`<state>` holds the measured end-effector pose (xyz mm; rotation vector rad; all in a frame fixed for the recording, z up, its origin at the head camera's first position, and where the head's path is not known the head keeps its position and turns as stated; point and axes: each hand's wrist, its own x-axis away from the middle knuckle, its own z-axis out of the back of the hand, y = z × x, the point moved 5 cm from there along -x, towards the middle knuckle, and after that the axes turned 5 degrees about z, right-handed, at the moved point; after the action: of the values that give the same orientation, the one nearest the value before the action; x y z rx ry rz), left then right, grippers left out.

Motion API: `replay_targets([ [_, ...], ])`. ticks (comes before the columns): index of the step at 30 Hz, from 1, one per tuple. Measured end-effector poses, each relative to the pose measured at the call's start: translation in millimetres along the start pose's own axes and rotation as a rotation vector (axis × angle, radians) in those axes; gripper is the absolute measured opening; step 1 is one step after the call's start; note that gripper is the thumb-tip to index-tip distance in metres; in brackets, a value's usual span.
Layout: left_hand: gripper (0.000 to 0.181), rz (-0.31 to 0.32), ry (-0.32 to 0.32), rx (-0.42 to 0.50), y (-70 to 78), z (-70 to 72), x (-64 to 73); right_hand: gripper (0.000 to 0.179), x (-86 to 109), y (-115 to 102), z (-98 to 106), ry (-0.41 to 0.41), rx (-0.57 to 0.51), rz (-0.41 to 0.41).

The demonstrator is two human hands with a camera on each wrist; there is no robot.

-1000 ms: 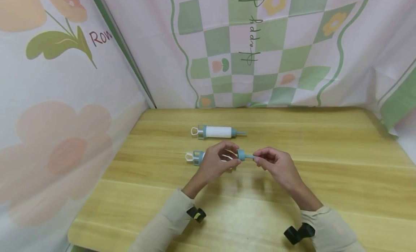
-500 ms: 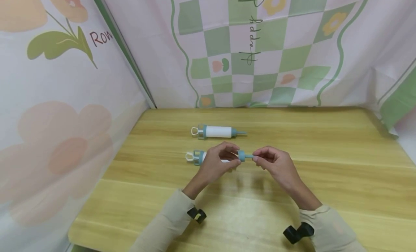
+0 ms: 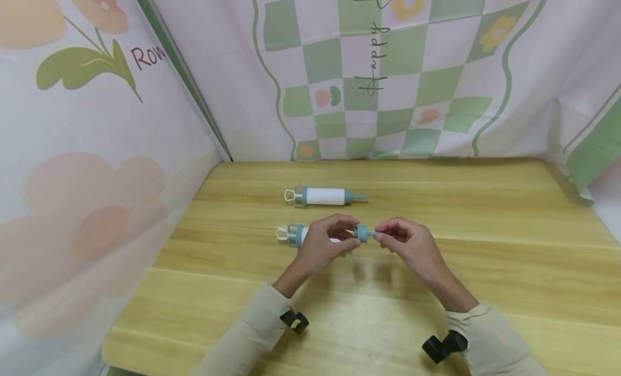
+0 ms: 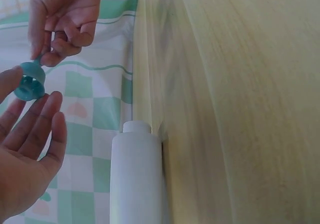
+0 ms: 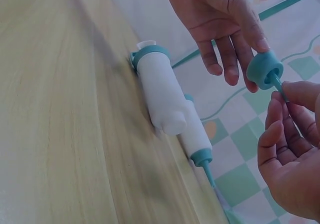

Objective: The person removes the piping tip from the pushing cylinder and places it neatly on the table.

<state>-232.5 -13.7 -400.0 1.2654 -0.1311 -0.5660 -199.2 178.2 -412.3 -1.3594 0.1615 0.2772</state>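
Note:
A teal nozzle cap (image 3: pixel 361 234) is held between both hands above the table. My left hand (image 3: pixel 322 238) pinches its wide round part between thumb and fingers. From the other side, my right hand (image 3: pixel 407 241) pinches the thin stem. In the left wrist view, the cap (image 4: pixel 32 79) shows a hollow, ringed end. Beneath my left hand lies a white tube (image 5: pixel 162 91) with a bare white neck and a teal handle end, partly hidden in the head view. Farther back lies a matching tube (image 3: pixel 325 196) with its teal nozzle attached.
Both tubes lie on the wooden table (image 3: pixel 485 290), their white pull rings toward the left. A patterned cloth (image 3: pixel 398 74) hangs behind the table, and a flowered cloth (image 3: pixel 97 214) hangs at the left. Each sleeve carries a black wrist camera.
My right hand has shifted slightly left, and less of the stem shows between the hands. The cap has tilted a little. Both tubes stay put.

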Motion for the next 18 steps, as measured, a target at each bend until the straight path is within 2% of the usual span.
replay_targets([
  [11,0.03,0.022,0.017,0.04,-2.4,0.0,2.2,0.018,-0.9,-0.5,-2.8,0.012,-0.013,0.018],
  [18,0.03,0.023,0.031,0.029,-3.9,-0.8,2.7,0.018,-0.8,-1.4,-3.3,0.011,-0.013,0.02],
])
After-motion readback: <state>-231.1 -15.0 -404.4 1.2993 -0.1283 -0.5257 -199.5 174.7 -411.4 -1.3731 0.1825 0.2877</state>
